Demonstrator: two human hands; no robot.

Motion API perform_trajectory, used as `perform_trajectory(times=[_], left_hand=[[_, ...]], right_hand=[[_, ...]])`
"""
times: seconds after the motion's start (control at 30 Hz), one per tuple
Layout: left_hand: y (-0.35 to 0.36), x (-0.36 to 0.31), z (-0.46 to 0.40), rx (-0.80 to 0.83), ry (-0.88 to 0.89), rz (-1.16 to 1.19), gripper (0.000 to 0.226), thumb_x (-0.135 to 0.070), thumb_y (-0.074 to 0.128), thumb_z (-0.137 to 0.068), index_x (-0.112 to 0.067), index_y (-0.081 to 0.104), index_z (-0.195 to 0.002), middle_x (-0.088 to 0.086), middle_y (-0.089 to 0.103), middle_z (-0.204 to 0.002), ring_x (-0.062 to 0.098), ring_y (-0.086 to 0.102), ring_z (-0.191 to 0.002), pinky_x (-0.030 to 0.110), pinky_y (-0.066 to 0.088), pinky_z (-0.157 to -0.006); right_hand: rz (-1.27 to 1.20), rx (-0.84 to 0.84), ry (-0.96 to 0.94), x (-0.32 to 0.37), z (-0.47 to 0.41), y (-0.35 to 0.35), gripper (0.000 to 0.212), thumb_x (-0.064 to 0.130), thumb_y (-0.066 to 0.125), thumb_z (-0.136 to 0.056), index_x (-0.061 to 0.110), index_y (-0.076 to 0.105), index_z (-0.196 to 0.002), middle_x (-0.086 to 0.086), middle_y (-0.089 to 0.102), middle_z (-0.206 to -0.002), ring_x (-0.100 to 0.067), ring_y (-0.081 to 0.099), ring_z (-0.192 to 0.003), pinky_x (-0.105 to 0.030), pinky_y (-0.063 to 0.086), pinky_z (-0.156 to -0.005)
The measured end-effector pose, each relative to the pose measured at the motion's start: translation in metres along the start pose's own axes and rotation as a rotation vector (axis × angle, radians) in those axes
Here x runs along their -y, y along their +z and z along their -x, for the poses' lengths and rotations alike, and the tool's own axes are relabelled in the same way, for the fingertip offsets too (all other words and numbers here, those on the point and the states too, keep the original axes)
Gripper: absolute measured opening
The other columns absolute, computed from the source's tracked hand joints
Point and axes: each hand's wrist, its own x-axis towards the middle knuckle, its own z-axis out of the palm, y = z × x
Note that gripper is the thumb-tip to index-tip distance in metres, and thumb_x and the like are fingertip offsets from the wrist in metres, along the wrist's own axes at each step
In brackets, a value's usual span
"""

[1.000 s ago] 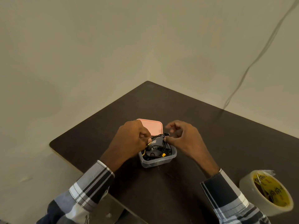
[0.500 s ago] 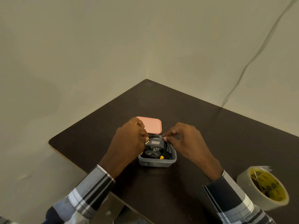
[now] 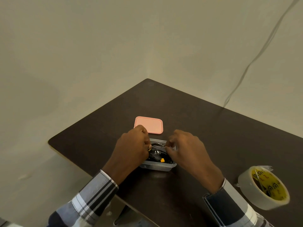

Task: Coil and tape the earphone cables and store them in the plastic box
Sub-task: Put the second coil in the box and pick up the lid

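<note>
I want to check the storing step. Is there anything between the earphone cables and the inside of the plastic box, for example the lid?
Nothing visible blocks it. The pink lid lies on the table behind the plastic box, which is open. Both hands, left hand and right hand, pinch the earphone cables already over the box.

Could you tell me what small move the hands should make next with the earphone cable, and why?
Probably press the cable loop down into the plastic box. Both the left hand and the right hand pinch it just above the rim, and the pink lid lies off behind.
</note>
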Motion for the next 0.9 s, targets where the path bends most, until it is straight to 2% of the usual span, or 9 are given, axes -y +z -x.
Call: perform_trajectory(times=[0.1,0.2,0.3,0.43,0.5,0.57,0.67,0.8,0.9], left_hand=[[0.006,0.003,-0.002,-0.006,-0.024,-0.008,0.023,-0.035,0.069,-0.089,-0.019,0.071,-0.106,-0.007,0.058,-0.117,0.01,0.059,-0.094,0.021,0.042,-0.077],[0.008,0.002,-0.002,-0.086,0.0,0.017,0.018,-0.035,0.072,-0.088,-0.018,0.076,-0.096,-0.007,0.059,-0.109,0.009,0.058,-0.092,0.022,0.045,-0.077],[0.011,0.007,-0.002,-0.155,0.029,0.153,0.015,-0.033,0.074,-0.086,-0.018,0.076,-0.089,-0.009,0.061,-0.098,0.004,0.053,-0.086,0.021,0.044,-0.076],[0.012,0.013,-0.002,-0.279,-0.037,0.464,0.009,-0.023,0.073,-0.087,-0.017,0.077,-0.092,-0.008,0.072,-0.09,0.0,0.066,-0.081,0.02,0.055,-0.077],[0.01,0.017,-0.005,-0.34,-0.13,0.532,0.011,-0.021,0.071,-0.089,-0.015,0.077,-0.097,-0.006,0.074,-0.091,0.001,0.068,-0.081,0.02,0.056,-0.077],[0.007,0.024,-0.014,-0.377,-0.234,0.523,0.012,-0.022,0.068,-0.092,-0.016,0.076,-0.099,-0.005,0.074,-0.091,0.003,0.066,-0.081,0.023,0.055,-0.076],[0.005,0.036,-0.032,-0.292,-0.374,0.423,0.015,-0.025,0.065,-0.094,-0.016,0.072,-0.103,-0.002,0.071,-0.095,0.007,0.062,-0.081,0.019,0.048,-0.069],[0.008,0.046,-0.053,-0.17,-0.436,0.416,0.02,-0.023,0.068,-0.091,-0.012,0.07,-0.108,0.005,0.072,-0.095,0.019,0.069,-0.083,0.038,0.058,-0.084],[0.007,0.047,-0.067,-0.103,-0.435,0.443,0.02,-0.015,0.072,-0.088,-0.01,0.07,-0.107,0.006,0.072,-0.09,0.02,0.07,-0.074,0.042,0.06,-0.081]], right_hand=[[0.061,0.044,0.007,0.002,-0.002,0.006,0.017,0.026,0.059,-0.095,0.021,0.074,-0.101,0.002,0.055,-0.104,-0.018,0.055,-0.097,-0.029,0.041,-0.068],[0.022,0.022,0.072,0.001,-0.004,0.013,0.006,0.022,0.067,-0.089,0.022,0.072,-0.086,0.005,0.054,-0.099,-0.016,0.055,-0.094,-0.025,0.042,-0.067],[-0.187,-0.015,0.165,-0.009,-0.007,0.014,0.019,0.024,0.075,-0.084,0.024,0.067,-0.067,0.01,0.056,-0.083,-0.01,0.055,-0.078,-0.017,0.037,-0.059],[-0.585,-0.115,0.302,-0.022,-0.011,0.007,0.018,0.029,0.08,-0.082,0.023,0.071,-0.068,0.008,0.065,-0.066,-0.003,0.056,-0.058,-0.02,0.045,-0.057],[-0.689,-0.176,0.367,-0.028,-0.016,0.009,0.02,0.029,0.078,-0.084,0.021,0.072,-0.068,0.005,0.065,-0.059,-0.004,0.053,-0.053,-0.021,0.045,-0.054],[-0.745,-0.156,0.444,-0.033,-0.025,0.016,0.017,0.029,0.076,-0.086,0.02,0.074,-0.072,0.0,0.066,-0.06,-0.009,0.056,-0.056,-0.025,0.05,-0.056],[-0.822,-0.009,0.524,-0.038,-0.044,0.028,0.012,0.026,0.075,-0.088,0.016,0.076,-0.082,-0.002,0.071,-0.072,-0.012,0.062,-0.064,-0.025,0.051,-0.057],[-0.817,0.086,0.561,-0.036,-0.066,0.041,0.011,0.019,0.072,-0.089,0.009,0.077,-0.086,-0.01,0.074,-0.082,-0.011,0.061,-0.064,-0.023,0.05,-0.054],[-0.905,0.079,0.62,-0.03,-0.076,0.042,0.011,0.012,0.071,-0.089,0.002,0.075,-0.091,-0.01,0.069,-0.078,-0.008,0.055,-0.058,-0.017,0.044,-0.047]])
